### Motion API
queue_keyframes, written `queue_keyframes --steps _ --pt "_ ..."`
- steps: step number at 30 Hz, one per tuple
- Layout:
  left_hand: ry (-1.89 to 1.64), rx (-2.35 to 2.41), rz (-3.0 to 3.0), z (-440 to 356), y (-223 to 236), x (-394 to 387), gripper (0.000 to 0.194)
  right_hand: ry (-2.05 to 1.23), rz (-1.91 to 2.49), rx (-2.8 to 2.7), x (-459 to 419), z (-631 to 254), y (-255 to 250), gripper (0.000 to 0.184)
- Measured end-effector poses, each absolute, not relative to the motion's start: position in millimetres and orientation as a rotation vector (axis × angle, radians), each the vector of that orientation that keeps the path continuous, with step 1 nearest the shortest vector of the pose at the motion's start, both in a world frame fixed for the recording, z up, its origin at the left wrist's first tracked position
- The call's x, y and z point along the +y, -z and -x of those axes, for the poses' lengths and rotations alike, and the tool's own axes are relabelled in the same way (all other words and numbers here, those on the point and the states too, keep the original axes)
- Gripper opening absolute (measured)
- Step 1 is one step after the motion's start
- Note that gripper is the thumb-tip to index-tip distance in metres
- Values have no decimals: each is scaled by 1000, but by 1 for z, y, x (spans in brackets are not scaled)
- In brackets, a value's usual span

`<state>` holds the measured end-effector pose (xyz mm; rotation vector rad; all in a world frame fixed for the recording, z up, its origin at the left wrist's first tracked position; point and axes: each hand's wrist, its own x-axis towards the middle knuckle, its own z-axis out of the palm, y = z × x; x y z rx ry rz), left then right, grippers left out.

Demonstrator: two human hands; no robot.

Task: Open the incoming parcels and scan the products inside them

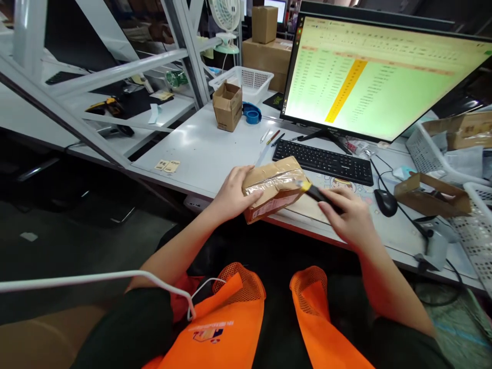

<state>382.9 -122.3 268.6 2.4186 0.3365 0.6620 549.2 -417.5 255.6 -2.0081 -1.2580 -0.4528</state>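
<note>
A brown cardboard parcel [274, 185] wrapped in clear tape sits at the near edge of the white desk [207, 148]. My left hand [232, 195] grips the parcel's left end, fingers curled over its top. My right hand [349, 215] is closed round a yellow-and-black utility knife [313, 190], whose tip rests against the parcel's right side. A printed label shows on the parcel's front face.
Behind the parcel lie a black keyboard [323, 160], a mouse [385, 202] and a large monitor [380, 77]. A small open box [227, 105] and blue tape roll [251, 114] stand farther back. White baskets [476, 230] and an open carton [430, 193] crowd the right.
</note>
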Motion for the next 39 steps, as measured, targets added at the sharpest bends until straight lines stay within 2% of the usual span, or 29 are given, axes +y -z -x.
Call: queue_keyframes --steps 3,5,10,18,23,29,35,39 --pt "-840 325 -2310 -388 -252 -130 73 428 1962 -1495 -396 -519 -281 35" --pt "-869 340 -2275 -387 -244 -132 75 442 1964 -1569 -384 -514 -286 35" --pt "-836 314 -2264 -381 -243 -137 91 491 1980 -1664 -366 -514 -282 36" --pt "-809 191 -2270 -377 -245 -140 100 532 1981 -1746 -357 -507 -293 37" --pt "-803 229 -2258 -375 -243 -135 98 462 2016 -1737 -363 -510 -295 36" --pt "-778 204 -2256 -375 -242 -133 103 546 2037 -1742 -357 -509 -294 37" --pt "-741 250 -2243 -373 -243 -130 100 603 2250 -1402 -389 -556 -292 38" --pt "-633 276 -2311 -382 -256 -130 94 499 2245 -1176 -417 -599 -264 43"
